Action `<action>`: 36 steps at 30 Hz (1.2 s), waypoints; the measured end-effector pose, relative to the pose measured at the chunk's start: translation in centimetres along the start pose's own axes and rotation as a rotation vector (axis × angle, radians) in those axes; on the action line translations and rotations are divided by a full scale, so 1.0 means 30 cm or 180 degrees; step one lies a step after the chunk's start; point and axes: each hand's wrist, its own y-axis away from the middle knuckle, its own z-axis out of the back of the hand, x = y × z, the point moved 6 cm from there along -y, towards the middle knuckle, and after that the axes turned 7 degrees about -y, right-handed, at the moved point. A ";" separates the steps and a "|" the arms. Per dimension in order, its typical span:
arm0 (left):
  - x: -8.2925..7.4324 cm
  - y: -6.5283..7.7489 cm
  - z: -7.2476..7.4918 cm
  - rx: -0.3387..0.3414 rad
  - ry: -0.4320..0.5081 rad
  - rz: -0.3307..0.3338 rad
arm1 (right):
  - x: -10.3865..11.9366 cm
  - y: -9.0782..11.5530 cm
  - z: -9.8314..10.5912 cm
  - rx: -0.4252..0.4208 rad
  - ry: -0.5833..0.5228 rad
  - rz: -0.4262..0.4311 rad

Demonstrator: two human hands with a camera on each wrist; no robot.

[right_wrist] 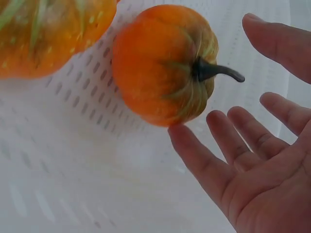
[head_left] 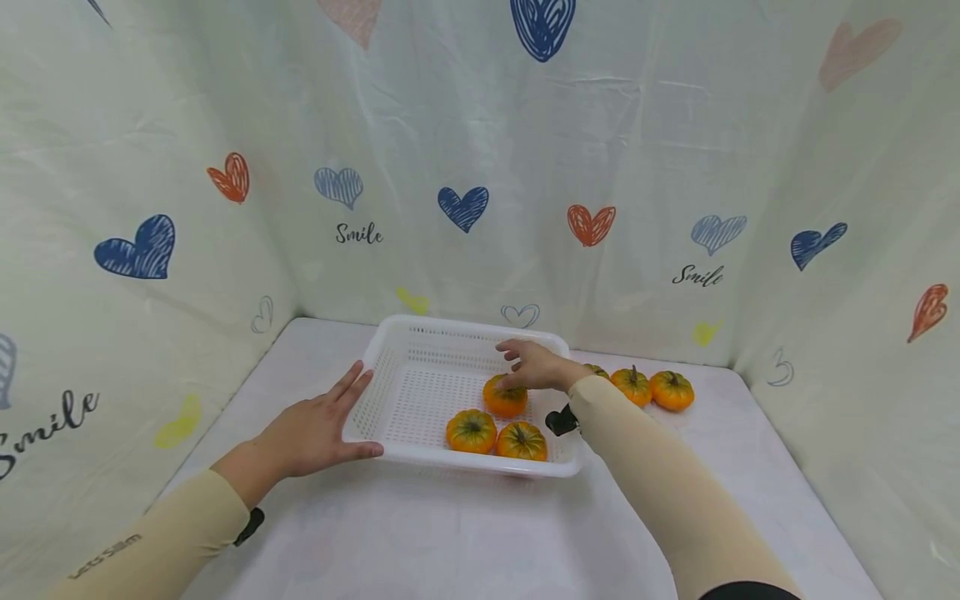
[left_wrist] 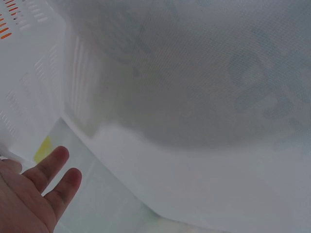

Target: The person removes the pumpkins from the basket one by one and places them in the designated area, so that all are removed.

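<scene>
A white perforated plastic basket [head_left: 423, 396] stands on the table with three small orange pumpkins in it. Two of them, one pumpkin [head_left: 471, 432] and another pumpkin [head_left: 522, 443], lie side by side near the front wall; the third pumpkin [head_left: 506, 402] sits just behind. My right hand [head_left: 536, 367] hovers over that third one, fingers spread; in the right wrist view a fingertip is at the side of the stemmed pumpkin [right_wrist: 160, 68], and whether it touches cannot be told. At the basket's left end, my left hand [head_left: 318, 429] lies against the rim with straight, spread fingers.
Right of the basket, more pumpkins rest on the white table: one pumpkin [head_left: 632, 386], another pumpkin [head_left: 672, 391] and one partly behind my right forearm. A pale curtain [head_left: 525, 142] printed with hearts encloses the back and sides.
</scene>
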 end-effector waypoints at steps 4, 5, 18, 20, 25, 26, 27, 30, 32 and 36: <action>0.001 0.001 -0.002 0.0024 0.0014 0.0035 | 0.013 -0.008 -0.026 0.0138 -0.0196 -0.0038; 0.002 0.001 -0.003 0.0024 0.0022 0.0040 | 0.016 -0.012 -0.032 0.0165 -0.0216 -0.0026; 0.004 -0.001 -0.014 0.0083 0.0021 0.0112 | 0.048 -0.049 -0.092 0.0337 -0.0345 0.0149; 0.003 0.000 -0.012 0.0085 0.0023 0.0116 | 0.047 -0.053 -0.094 0.0340 -0.0331 0.0143; 0.002 0.000 -0.010 0.0085 0.0042 0.0116 | 0.032 -0.065 -0.097 0.0412 -0.0325 0.0135; 0.002 0.000 -0.010 0.0081 0.0041 0.0114 | 0.029 -0.067 -0.097 0.0431 -0.0321 0.0141; 0.002 0.000 -0.010 0.0073 0.0034 0.0111 | 0.025 -0.069 -0.098 0.0459 -0.0310 0.0150; 0.004 0.000 -0.011 0.0053 0.0019 0.0106 | 0.013 -0.076 -0.100 0.0512 -0.0266 0.0170; 0.005 0.000 -0.013 0.0052 0.0007 0.0107 | 0.004 -0.080 -0.102 0.0541 -0.0218 0.0169; 0.004 0.000 -0.012 0.0064 0.0004 0.0111 | -0.013 -0.085 -0.111 0.0597 -0.0130 0.0124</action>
